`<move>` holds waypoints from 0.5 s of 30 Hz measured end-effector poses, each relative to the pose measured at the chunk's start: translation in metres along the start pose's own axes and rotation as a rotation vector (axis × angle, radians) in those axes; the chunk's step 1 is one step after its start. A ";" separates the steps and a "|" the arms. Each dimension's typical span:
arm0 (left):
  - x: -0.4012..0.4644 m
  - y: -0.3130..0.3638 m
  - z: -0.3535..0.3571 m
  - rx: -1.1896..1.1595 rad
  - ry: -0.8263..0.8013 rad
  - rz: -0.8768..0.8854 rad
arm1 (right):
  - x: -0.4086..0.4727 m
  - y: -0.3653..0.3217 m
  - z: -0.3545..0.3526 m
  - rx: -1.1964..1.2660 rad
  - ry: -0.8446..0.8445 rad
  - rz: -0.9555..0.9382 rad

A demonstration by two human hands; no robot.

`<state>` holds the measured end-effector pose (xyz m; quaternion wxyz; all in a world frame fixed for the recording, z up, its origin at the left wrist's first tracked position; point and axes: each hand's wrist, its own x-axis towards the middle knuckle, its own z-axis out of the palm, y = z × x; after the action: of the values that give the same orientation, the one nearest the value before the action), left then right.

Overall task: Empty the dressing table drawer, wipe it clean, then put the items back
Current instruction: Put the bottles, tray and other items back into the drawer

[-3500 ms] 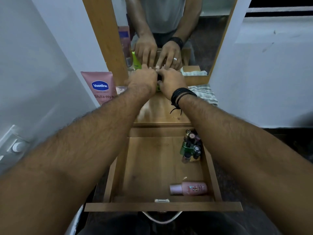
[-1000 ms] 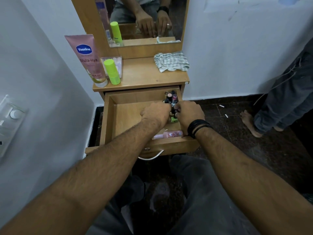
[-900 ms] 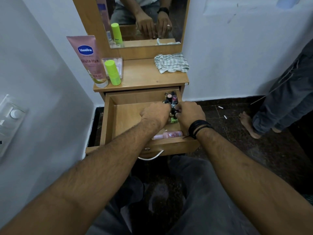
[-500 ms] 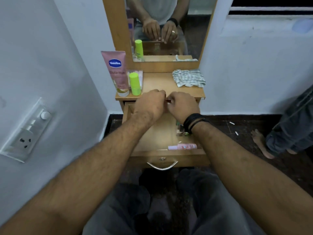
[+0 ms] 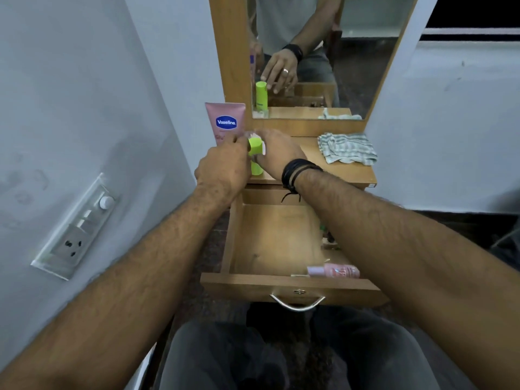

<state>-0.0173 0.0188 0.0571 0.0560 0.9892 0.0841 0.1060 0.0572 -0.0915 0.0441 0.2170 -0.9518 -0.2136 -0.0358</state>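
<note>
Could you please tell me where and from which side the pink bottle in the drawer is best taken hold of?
Probably by its pink body, from above. The pink bottle lies on its side against the front wall of the drawer, so fingers can straddle it across its width; the cap end is narrower.

**Both hands at the green bottle on the tabletop**

Drawer (image 5: 270, 243) pulled open – pink bottle (image 5: 334, 271) lies on its side against the front wall, a few small items at the right wall mostly hidden by the forearm. Left hand (image 5: 225, 170) and right hand (image 5: 277, 153) meet around the upright green bottle (image 5: 255, 154) on the dressing table (image 5: 349, 173); exact grip unclear. Pink Vaseline tube (image 5: 225, 122) stands just behind. Striped cloth (image 5: 347, 148) crumpled at the right, below the mirror (image 5: 332, 57).
</note>
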 end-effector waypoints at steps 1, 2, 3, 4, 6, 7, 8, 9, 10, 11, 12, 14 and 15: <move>0.000 -0.001 0.001 0.001 -0.006 0.001 | 0.003 -0.002 0.002 0.002 -0.001 -0.004; 0.000 -0.003 0.002 -0.002 -0.011 0.004 | 0.006 -0.003 0.003 0.003 -0.002 -0.006; -0.001 -0.003 0.003 -0.005 -0.015 0.007 | 0.008 -0.004 0.004 0.002 -0.002 -0.006; -0.001 -0.004 0.004 -0.006 -0.018 0.009 | 0.010 -0.004 0.005 0.001 0.004 -0.003; -0.001 -0.005 0.007 -0.002 -0.028 0.013 | 0.011 -0.005 0.006 -0.001 0.032 0.005; -0.002 -0.004 0.008 -0.006 -0.032 0.014 | 0.010 -0.005 0.005 0.000 0.048 0.009; -0.003 -0.004 0.009 -0.016 -0.033 0.016 | 0.009 -0.004 0.004 0.001 0.059 0.011; -0.004 -0.002 0.010 -0.031 -0.031 0.020 | 0.006 -0.002 0.003 0.005 0.067 0.015; -0.005 -0.001 0.011 -0.054 -0.031 0.021 | 0.003 0.000 0.001 0.015 0.075 0.026; -0.006 0.002 0.013 -0.090 -0.035 0.013 | -0.001 0.003 -0.003 0.031 0.081 0.042; -0.007 0.006 0.016 -0.143 -0.048 -0.002 | -0.005 0.007 -0.007 0.046 0.085 0.061; -0.010 0.015 0.022 -0.276 -0.102 -0.038 | -0.014 0.017 -0.017 0.064 0.074 0.107; -0.012 0.021 0.026 -0.337 -0.136 -0.051 | -0.018 0.023 -0.022 0.068 0.056 0.135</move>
<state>-0.0193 -0.0062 0.0319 0.2291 0.9683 0.0863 0.0501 0.0509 -0.1265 0.0516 0.2569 -0.9549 -0.1437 -0.0402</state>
